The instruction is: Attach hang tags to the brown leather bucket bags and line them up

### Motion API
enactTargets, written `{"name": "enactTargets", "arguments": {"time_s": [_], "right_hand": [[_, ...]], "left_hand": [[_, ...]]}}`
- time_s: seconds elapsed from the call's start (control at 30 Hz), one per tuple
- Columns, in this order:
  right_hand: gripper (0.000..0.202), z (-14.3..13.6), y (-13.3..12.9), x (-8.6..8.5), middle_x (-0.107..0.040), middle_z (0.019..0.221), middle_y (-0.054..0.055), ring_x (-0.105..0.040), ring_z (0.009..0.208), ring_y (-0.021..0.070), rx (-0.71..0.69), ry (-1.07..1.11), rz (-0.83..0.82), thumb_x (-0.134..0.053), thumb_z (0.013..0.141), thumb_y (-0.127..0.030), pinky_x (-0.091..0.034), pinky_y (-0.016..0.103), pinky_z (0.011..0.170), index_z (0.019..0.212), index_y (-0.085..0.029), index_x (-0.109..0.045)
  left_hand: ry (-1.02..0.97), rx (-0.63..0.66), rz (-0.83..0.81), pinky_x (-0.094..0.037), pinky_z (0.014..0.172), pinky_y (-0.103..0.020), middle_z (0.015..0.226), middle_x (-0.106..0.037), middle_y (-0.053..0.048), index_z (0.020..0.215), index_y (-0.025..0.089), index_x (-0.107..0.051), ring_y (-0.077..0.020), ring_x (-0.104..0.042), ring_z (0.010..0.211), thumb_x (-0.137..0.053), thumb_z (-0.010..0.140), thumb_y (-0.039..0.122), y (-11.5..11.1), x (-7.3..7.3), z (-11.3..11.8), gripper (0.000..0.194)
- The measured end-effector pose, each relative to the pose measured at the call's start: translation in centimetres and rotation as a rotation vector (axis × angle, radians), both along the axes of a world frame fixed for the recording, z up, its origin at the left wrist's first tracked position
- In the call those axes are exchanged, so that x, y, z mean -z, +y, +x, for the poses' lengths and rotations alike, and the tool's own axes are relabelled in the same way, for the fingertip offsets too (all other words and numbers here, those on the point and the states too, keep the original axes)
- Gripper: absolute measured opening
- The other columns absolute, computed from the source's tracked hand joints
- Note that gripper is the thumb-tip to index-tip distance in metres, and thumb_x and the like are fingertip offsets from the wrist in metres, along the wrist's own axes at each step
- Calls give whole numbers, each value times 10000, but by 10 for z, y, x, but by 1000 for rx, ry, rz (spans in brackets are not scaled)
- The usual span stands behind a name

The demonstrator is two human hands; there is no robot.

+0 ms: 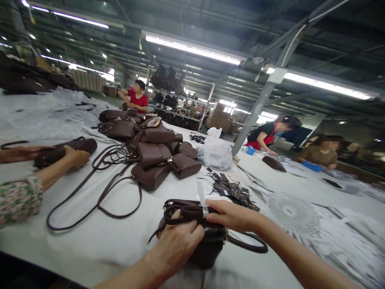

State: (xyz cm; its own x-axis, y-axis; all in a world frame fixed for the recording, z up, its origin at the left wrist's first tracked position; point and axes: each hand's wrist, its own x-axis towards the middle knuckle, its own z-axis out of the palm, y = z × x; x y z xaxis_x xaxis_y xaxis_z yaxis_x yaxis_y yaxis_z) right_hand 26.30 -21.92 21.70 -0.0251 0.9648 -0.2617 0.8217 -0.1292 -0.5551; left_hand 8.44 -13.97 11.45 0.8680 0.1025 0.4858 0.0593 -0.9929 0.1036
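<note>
A dark brown bag (207,247) stands on the white table before me, its strap (192,210) coiled in loops on top. Around the coil runs a whitish band (201,196), one end sticking up. My left hand (182,241) is closed on the near side of the coiled strap, fingers curled. From the right, my right hand (225,214) pinches the coil beside the band. Part of the strap loops out to the bag's right. The bag's left side is partly hidden behind my left hand.
Brown bags (155,154) with long straps are piled at centre-left. Black tags (231,186), a white plastic bag (215,150) and a round fan (290,210) lie beyond. At left, another person's hands (75,156) hold a brown bag. More people work farther back.
</note>
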Motion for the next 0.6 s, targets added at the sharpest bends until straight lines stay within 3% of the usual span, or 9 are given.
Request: {"name": "enactTargets", "arguments": {"time_s": [0.13,0.23,0.37,0.43,0.5,0.6], "right_hand": [[296,-3,6,0,-678,947,-14,-587,870,169,-73,117,-126,-511,746,-130,-453,253,790,999,-193,-651],[253,-7,12,5,-693,862,-7,-600,801,172,-58,-21,-195,-517,732,-129,-448,234,698,922,-185,-674],[602,-15,21,11,-716,1040,5,-643,919,195,-113,-222,-104,-456,650,14,-447,241,728,1126,-291,-662],[719,-17,24,16,-734,1005,-1,-670,872,192,-151,-343,-134,-430,600,65,-447,236,671,1155,-331,-659],[620,-17,29,26,-749,860,7,-683,762,197,-188,-455,-172,-474,600,55,-438,235,583,1044,-301,-718],[244,-14,42,55,-679,588,7,-638,566,176,-130,-545,-65,-630,611,-36,-434,239,502,694,-236,-743]], "left_hand": [[-62,3,9,-453,883,-312,1012,-674,-31,1064,215,-568,-178,-619,853,-452,911,113,-1,-1,-4,218],[-95,0,68,-443,915,-351,994,-686,-34,978,200,-587,-196,-620,874,-464,882,77,-2,-3,-3,199],[-127,-21,147,-482,805,-388,825,-675,-46,842,196,-582,-245,-619,845,-505,860,98,-2,1,-1,126],[-151,3,139,-486,763,-384,797,-666,-36,838,199,-571,-239,-616,799,-521,861,113,-1,6,0,102],[-160,49,106,-482,748,-372,791,-657,-20,826,200,-551,-219,-607,764,-531,870,128,-1,9,0,86],[-162,97,68,-469,754,-363,779,-635,1,817,194,-527,-189,-585,723,-536,889,152,-2,11,-1,84]]}}
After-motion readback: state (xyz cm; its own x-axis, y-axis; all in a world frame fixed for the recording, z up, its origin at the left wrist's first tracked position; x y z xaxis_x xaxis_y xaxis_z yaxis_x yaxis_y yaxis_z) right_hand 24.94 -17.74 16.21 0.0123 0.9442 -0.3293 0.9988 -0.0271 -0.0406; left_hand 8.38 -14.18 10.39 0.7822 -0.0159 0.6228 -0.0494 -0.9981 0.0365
